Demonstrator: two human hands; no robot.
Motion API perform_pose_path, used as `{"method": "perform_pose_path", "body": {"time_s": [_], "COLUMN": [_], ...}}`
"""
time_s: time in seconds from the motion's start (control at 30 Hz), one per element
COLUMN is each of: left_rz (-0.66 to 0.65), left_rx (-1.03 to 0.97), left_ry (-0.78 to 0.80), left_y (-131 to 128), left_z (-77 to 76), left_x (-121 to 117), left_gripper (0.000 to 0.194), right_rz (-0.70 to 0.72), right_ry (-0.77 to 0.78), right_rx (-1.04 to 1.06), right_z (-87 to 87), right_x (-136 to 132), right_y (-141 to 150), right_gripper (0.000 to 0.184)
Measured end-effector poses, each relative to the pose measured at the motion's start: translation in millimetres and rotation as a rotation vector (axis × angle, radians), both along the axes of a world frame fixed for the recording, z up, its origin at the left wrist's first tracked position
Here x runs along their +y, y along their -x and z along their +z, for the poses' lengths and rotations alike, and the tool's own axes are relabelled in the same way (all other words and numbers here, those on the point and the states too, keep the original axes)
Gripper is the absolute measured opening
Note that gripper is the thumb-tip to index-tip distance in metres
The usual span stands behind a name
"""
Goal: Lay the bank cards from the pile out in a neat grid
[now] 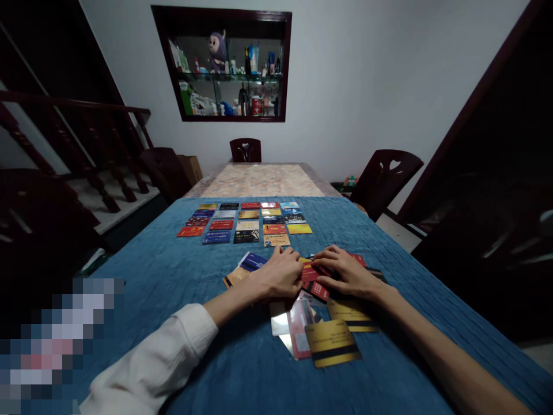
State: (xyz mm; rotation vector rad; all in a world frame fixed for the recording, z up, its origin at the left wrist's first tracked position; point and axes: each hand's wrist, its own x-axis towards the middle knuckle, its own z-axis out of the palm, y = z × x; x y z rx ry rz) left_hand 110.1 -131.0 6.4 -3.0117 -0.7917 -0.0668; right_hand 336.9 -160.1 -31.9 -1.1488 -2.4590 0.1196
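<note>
My left hand [283, 272] is curled, its fingertips at the left edge of a red card [309, 272] between my two hands. Across from it, my right hand [345, 273] lies over the loose pile with its fingers apart, the tips touching the cards. Around and under the hands are a blue card [252, 261], an orange card with a dark stripe [234, 277] and a darker red card [317, 290]. Closer to me lie two gold cards with black stripes, one in front [332, 344], and a pinkish clear-looking card [299, 329]. My palms hide part of the pile.
Beyond the pile, several cards stand in neat columns, among them a black card [246, 236] and a yellow card [299, 229]. A blue cloth [147, 276] covers the near table. Chairs [391, 178] flank the far end. A pixelated patch blurs the lower left.
</note>
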Motion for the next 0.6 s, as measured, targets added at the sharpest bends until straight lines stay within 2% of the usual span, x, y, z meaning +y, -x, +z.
{"method": "perform_pose_path", "body": {"time_s": [0.17,0.37,0.6], "left_rz": [-0.003,0.024,-0.024], "left_rx": [-0.048,-0.039,-0.179], "left_ry": [0.009,0.059,0.133], "left_y": [2,3,11], "left_z": [-3.9,4.7,6.5], "left_x": [3,8,22], "left_gripper": [0.019,0.02,0.022], "right_rz": [0.018,0.039,0.015], "right_ry": [-0.064,-0.137,-0.21], "right_rx": [-0.01,0.041,0.068], "right_z": [-1.5,-3.9,-11.0], "right_x": [-1,2,7], "right_y": [-1,0,0], "right_gripper": [0.03,0.028,0.026]}}
